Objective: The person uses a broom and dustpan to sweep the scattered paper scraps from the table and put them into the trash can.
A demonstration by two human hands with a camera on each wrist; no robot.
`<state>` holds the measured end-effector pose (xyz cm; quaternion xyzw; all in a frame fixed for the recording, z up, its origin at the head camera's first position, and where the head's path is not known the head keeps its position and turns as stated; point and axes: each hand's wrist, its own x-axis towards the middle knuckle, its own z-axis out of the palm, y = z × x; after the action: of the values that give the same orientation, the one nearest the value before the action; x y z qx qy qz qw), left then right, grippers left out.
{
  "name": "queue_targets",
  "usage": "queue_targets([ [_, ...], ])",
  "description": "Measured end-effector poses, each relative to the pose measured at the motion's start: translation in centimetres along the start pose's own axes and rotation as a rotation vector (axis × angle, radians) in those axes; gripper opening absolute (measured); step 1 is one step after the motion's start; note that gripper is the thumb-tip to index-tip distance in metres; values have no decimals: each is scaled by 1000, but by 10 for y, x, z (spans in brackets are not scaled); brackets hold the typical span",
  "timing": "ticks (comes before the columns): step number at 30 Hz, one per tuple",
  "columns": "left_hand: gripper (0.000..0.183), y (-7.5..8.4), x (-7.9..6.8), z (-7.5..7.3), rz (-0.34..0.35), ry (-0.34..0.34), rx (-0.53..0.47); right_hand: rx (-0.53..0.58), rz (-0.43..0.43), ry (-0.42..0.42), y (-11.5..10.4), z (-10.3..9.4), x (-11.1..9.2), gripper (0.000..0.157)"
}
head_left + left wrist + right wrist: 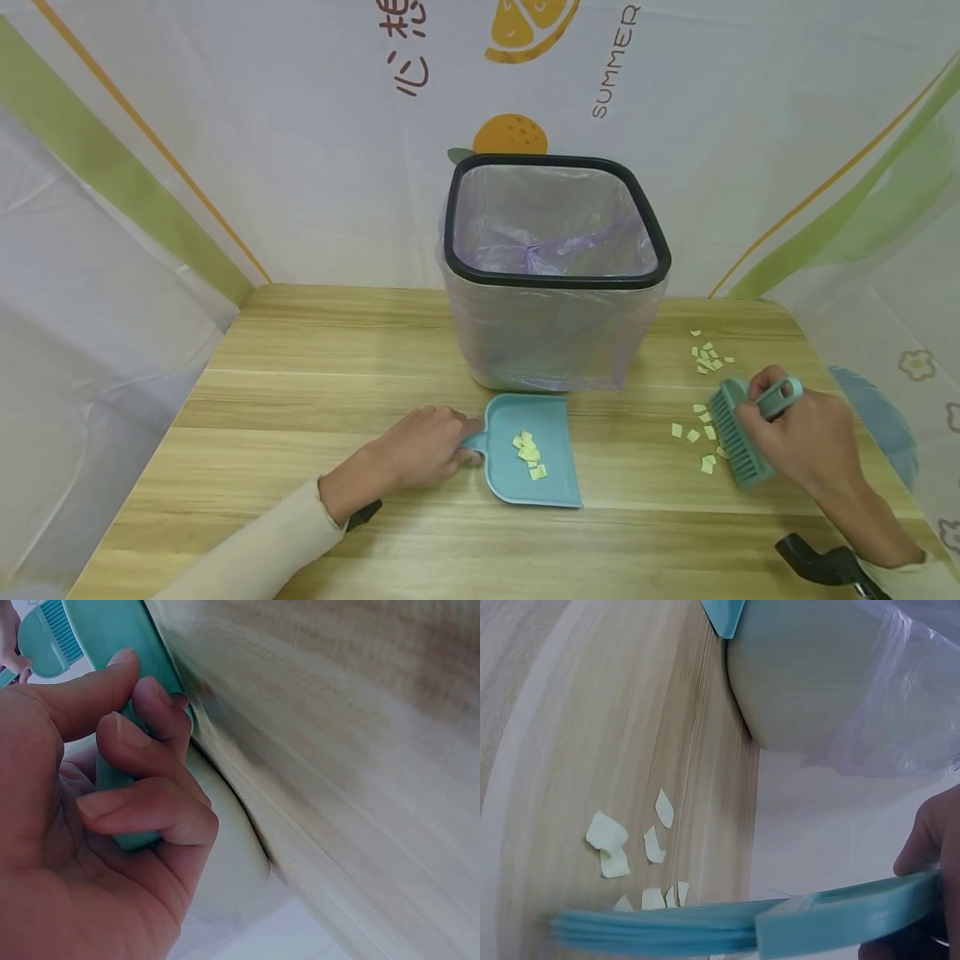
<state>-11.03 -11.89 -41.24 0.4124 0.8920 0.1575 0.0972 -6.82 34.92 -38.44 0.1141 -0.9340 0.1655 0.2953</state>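
My left hand [427, 450] grips the short handle of a light blue dustpan [555, 458] that lies flat on the wooden table. A small pile of pale yellow paper scraps [528, 450] rests on the pan. In the left wrist view, my fingers [154, 802] curl round that handle. On the right, my right hand [810, 433] holds a teal hand brush [738, 433] by its handle, bristles facing left. Loose scraps [693, 435] lie just left of the bristles. The right wrist view shows the bristles [652, 930] close beside several scraps [607, 841].
A bin [547, 333] with a black rim and a thin purple-tinted bag stands behind the dustpan. Another cluster of scraps [707, 358] lies right of the bin, beyond the brush. Printed white cloth [337, 167] hangs along the back and sides of the table.
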Motion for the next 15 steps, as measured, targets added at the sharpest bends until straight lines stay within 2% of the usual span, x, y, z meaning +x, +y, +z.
queue_targets([
  [7, 17, 1, 0, -1, 1, 1, -5, 21, 1, -29, 1, 5, -2, 7],
  [15, 18, 1, 0, -1, 0, -5, -5, 59, -79, -12, -5, 13, -2, 7],
])
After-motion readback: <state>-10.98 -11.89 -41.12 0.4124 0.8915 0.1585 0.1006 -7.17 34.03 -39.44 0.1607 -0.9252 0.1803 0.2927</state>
